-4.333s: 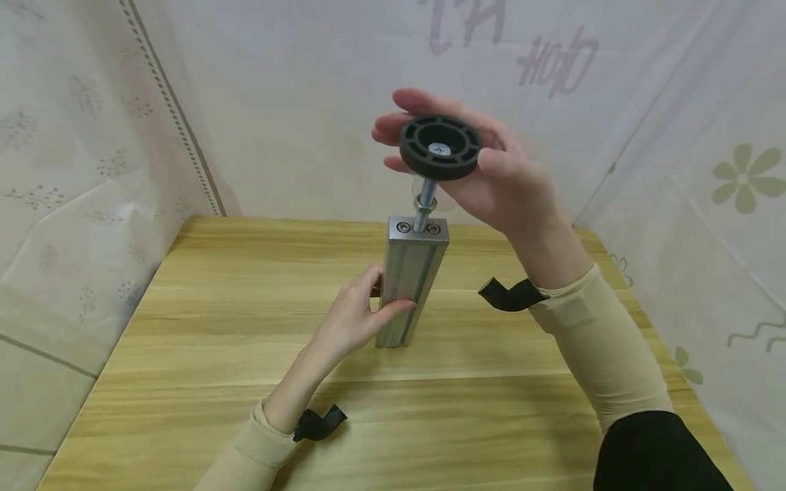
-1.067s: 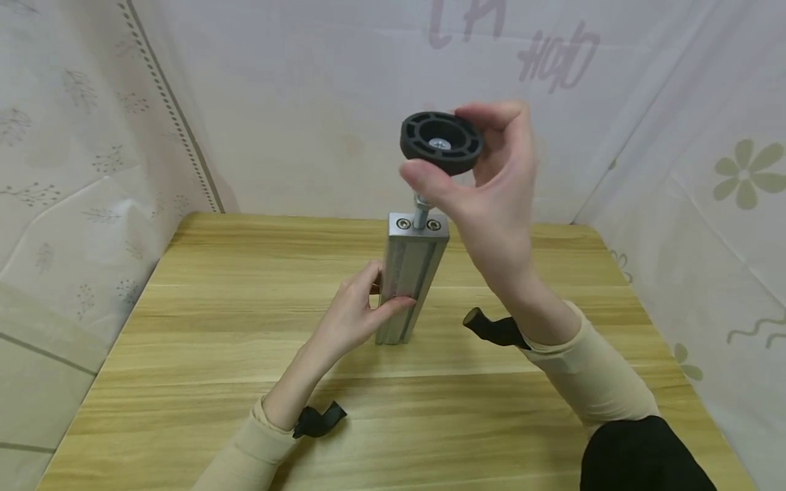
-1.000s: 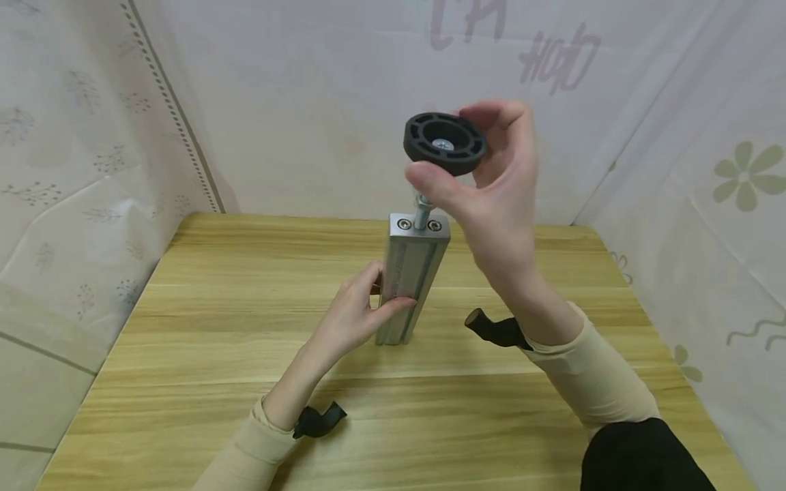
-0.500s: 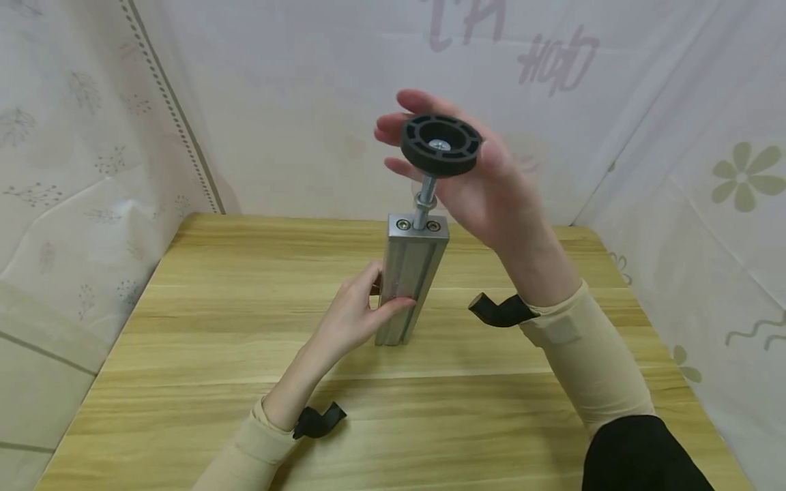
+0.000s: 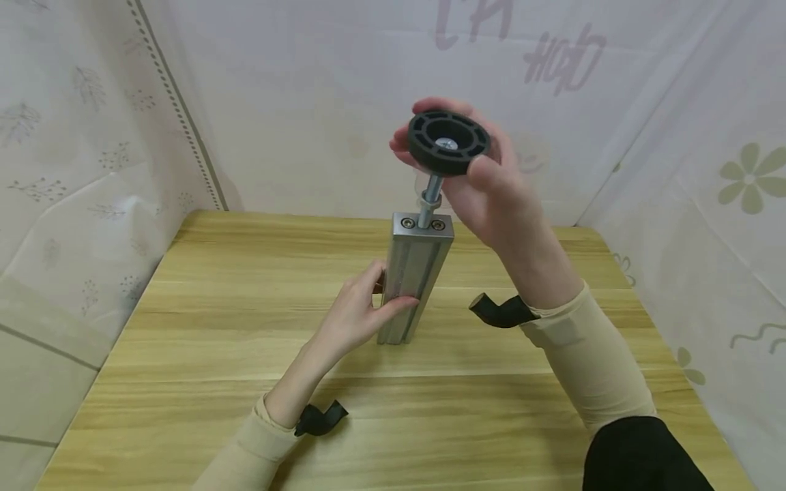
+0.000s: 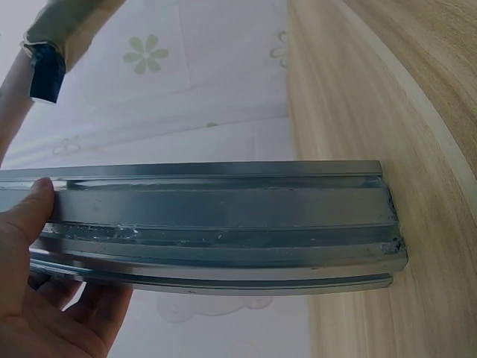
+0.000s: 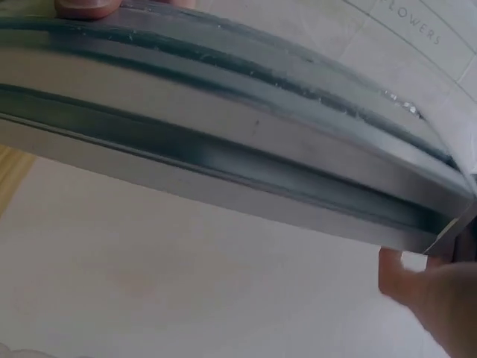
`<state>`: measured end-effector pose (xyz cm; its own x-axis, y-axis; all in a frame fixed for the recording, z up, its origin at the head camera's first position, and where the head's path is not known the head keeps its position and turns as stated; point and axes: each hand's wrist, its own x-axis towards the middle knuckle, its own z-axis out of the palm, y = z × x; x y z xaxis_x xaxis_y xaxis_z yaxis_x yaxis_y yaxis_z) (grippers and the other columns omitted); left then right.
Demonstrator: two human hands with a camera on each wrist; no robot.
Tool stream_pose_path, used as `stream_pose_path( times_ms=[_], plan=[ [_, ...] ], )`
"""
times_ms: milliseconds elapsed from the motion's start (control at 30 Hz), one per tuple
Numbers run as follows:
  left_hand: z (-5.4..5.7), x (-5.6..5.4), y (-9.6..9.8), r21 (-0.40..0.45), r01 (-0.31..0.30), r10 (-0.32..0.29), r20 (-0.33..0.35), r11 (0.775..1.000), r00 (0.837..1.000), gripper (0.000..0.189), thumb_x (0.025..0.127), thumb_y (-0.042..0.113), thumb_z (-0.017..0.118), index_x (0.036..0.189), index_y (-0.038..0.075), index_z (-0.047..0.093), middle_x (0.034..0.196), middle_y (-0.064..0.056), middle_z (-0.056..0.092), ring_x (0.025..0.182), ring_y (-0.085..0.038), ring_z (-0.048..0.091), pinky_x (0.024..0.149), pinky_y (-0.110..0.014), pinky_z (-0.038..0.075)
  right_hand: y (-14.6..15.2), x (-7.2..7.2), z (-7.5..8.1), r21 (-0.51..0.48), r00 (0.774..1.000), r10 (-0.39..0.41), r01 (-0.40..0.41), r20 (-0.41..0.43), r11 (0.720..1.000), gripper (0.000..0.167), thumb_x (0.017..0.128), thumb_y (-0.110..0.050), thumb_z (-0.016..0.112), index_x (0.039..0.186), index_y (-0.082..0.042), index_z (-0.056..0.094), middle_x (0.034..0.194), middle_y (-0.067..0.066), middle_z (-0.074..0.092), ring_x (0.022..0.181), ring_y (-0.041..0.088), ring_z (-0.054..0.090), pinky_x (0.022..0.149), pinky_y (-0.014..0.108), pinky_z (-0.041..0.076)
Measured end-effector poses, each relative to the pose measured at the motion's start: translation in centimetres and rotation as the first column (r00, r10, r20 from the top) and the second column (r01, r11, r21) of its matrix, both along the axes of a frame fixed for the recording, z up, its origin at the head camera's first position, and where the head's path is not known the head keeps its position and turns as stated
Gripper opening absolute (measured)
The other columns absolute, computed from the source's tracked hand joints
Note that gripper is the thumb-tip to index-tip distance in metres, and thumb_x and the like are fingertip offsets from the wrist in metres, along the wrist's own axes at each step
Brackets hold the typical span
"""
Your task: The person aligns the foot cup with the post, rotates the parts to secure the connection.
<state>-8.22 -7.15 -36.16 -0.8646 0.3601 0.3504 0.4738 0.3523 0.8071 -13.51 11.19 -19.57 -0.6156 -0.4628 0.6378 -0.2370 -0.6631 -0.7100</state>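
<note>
An aluminium profile [image 5: 413, 266] stands upright on the wooden table in the head view. Its end plate, with two screws, faces up. From the plate rises a threaded rod [image 5: 433, 189] with a nut, topped by a black round levelling foot [image 5: 449, 146]. My left hand [image 5: 356, 310] grips the profile low down, thumb across the near face. My right hand [image 5: 506, 198] is round the levelling foot, thumb at the near right rim, fingers at the far left side. Slots along the profile [image 6: 223, 212] show in the left wrist view.
The wooden table [image 5: 245, 395] reaches back to a light printed cloth [image 5: 307, 123] that hangs behind and on both sides. Black bent pieces stick out from both wrists, one by the right sleeve [image 5: 503, 312], one by the left [image 5: 321, 419].
The right hand pinched the levelling foot with its thumb in front, then loosened and spread its fingers behind it. Now its fingers have come in round the rim. The left hand stays put.
</note>
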Motion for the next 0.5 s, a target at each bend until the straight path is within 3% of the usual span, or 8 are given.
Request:
stream_pose_path(
  times_ms=[100,200,333,500],
  plan=[
    [0.0,0.0,0.0,0.000,0.000,0.000,-0.004,1.000,1.000,0.047,0.087,0.021,0.081,0.128,0.010,0.058,0.123,-0.008,0.072,0.108,-0.022,0.072,0.090,-0.038,0.060,-0.2,0.8,0.1,-0.008,0.990,-0.141,0.141,-0.028,0.990,0.075,0.067,-0.033,0.096,0.122,0.003,0.062,0.112,0.019,0.069,0.109,0.031,0.069,0.109,0.043,0.048],
    [-0.1,0.0,0.1,0.003,0.000,0.000,-0.004,1.000,1.000,0.047,0.087,0.021,0.081,0.127,0.009,0.059,0.122,-0.008,0.072,0.108,-0.022,0.072,0.090,-0.038,0.060,-0.5,1.6,0.3,-0.011,0.962,-0.270,0.270,-0.035,0.963,0.076,0.065,-0.033,0.098,0.121,0.002,0.060,0.113,0.017,0.066,0.107,0.027,0.068,0.101,0.034,0.053],
    [0.0,-0.1,0.0,0.010,-0.005,0.005,0.000,1.000,1.000,0.047,0.087,0.021,0.081,0.127,0.009,0.059,0.121,-0.008,0.072,0.107,-0.022,0.072,0.090,-0.038,0.060,-1.0,2.4,0.5,-0.001,0.911,-0.410,0.410,-0.047,0.912,0.076,0.063,-0.033,0.099,0.119,-0.001,0.060,0.110,0.010,0.066,0.102,0.019,0.067,0.089,0.026,0.056],
    [-0.1,-0.1,0.1,0.014,-0.004,0.004,0.004,1.000,1.000,0.047,0.087,0.020,0.082,0.126,0.009,0.059,0.121,-0.008,0.072,0.108,-0.023,0.072,0.090,-0.039,0.060,-1.6,3.3,0.5,0.016,0.819,-0.561,0.566,-0.119,0.824,0.067,0.068,-0.029,0.096,0.119,-0.006,0.059,0.110,0.006,0.068,0.097,0.017,0.068,0.083,0.026,0.057]
  ],
)
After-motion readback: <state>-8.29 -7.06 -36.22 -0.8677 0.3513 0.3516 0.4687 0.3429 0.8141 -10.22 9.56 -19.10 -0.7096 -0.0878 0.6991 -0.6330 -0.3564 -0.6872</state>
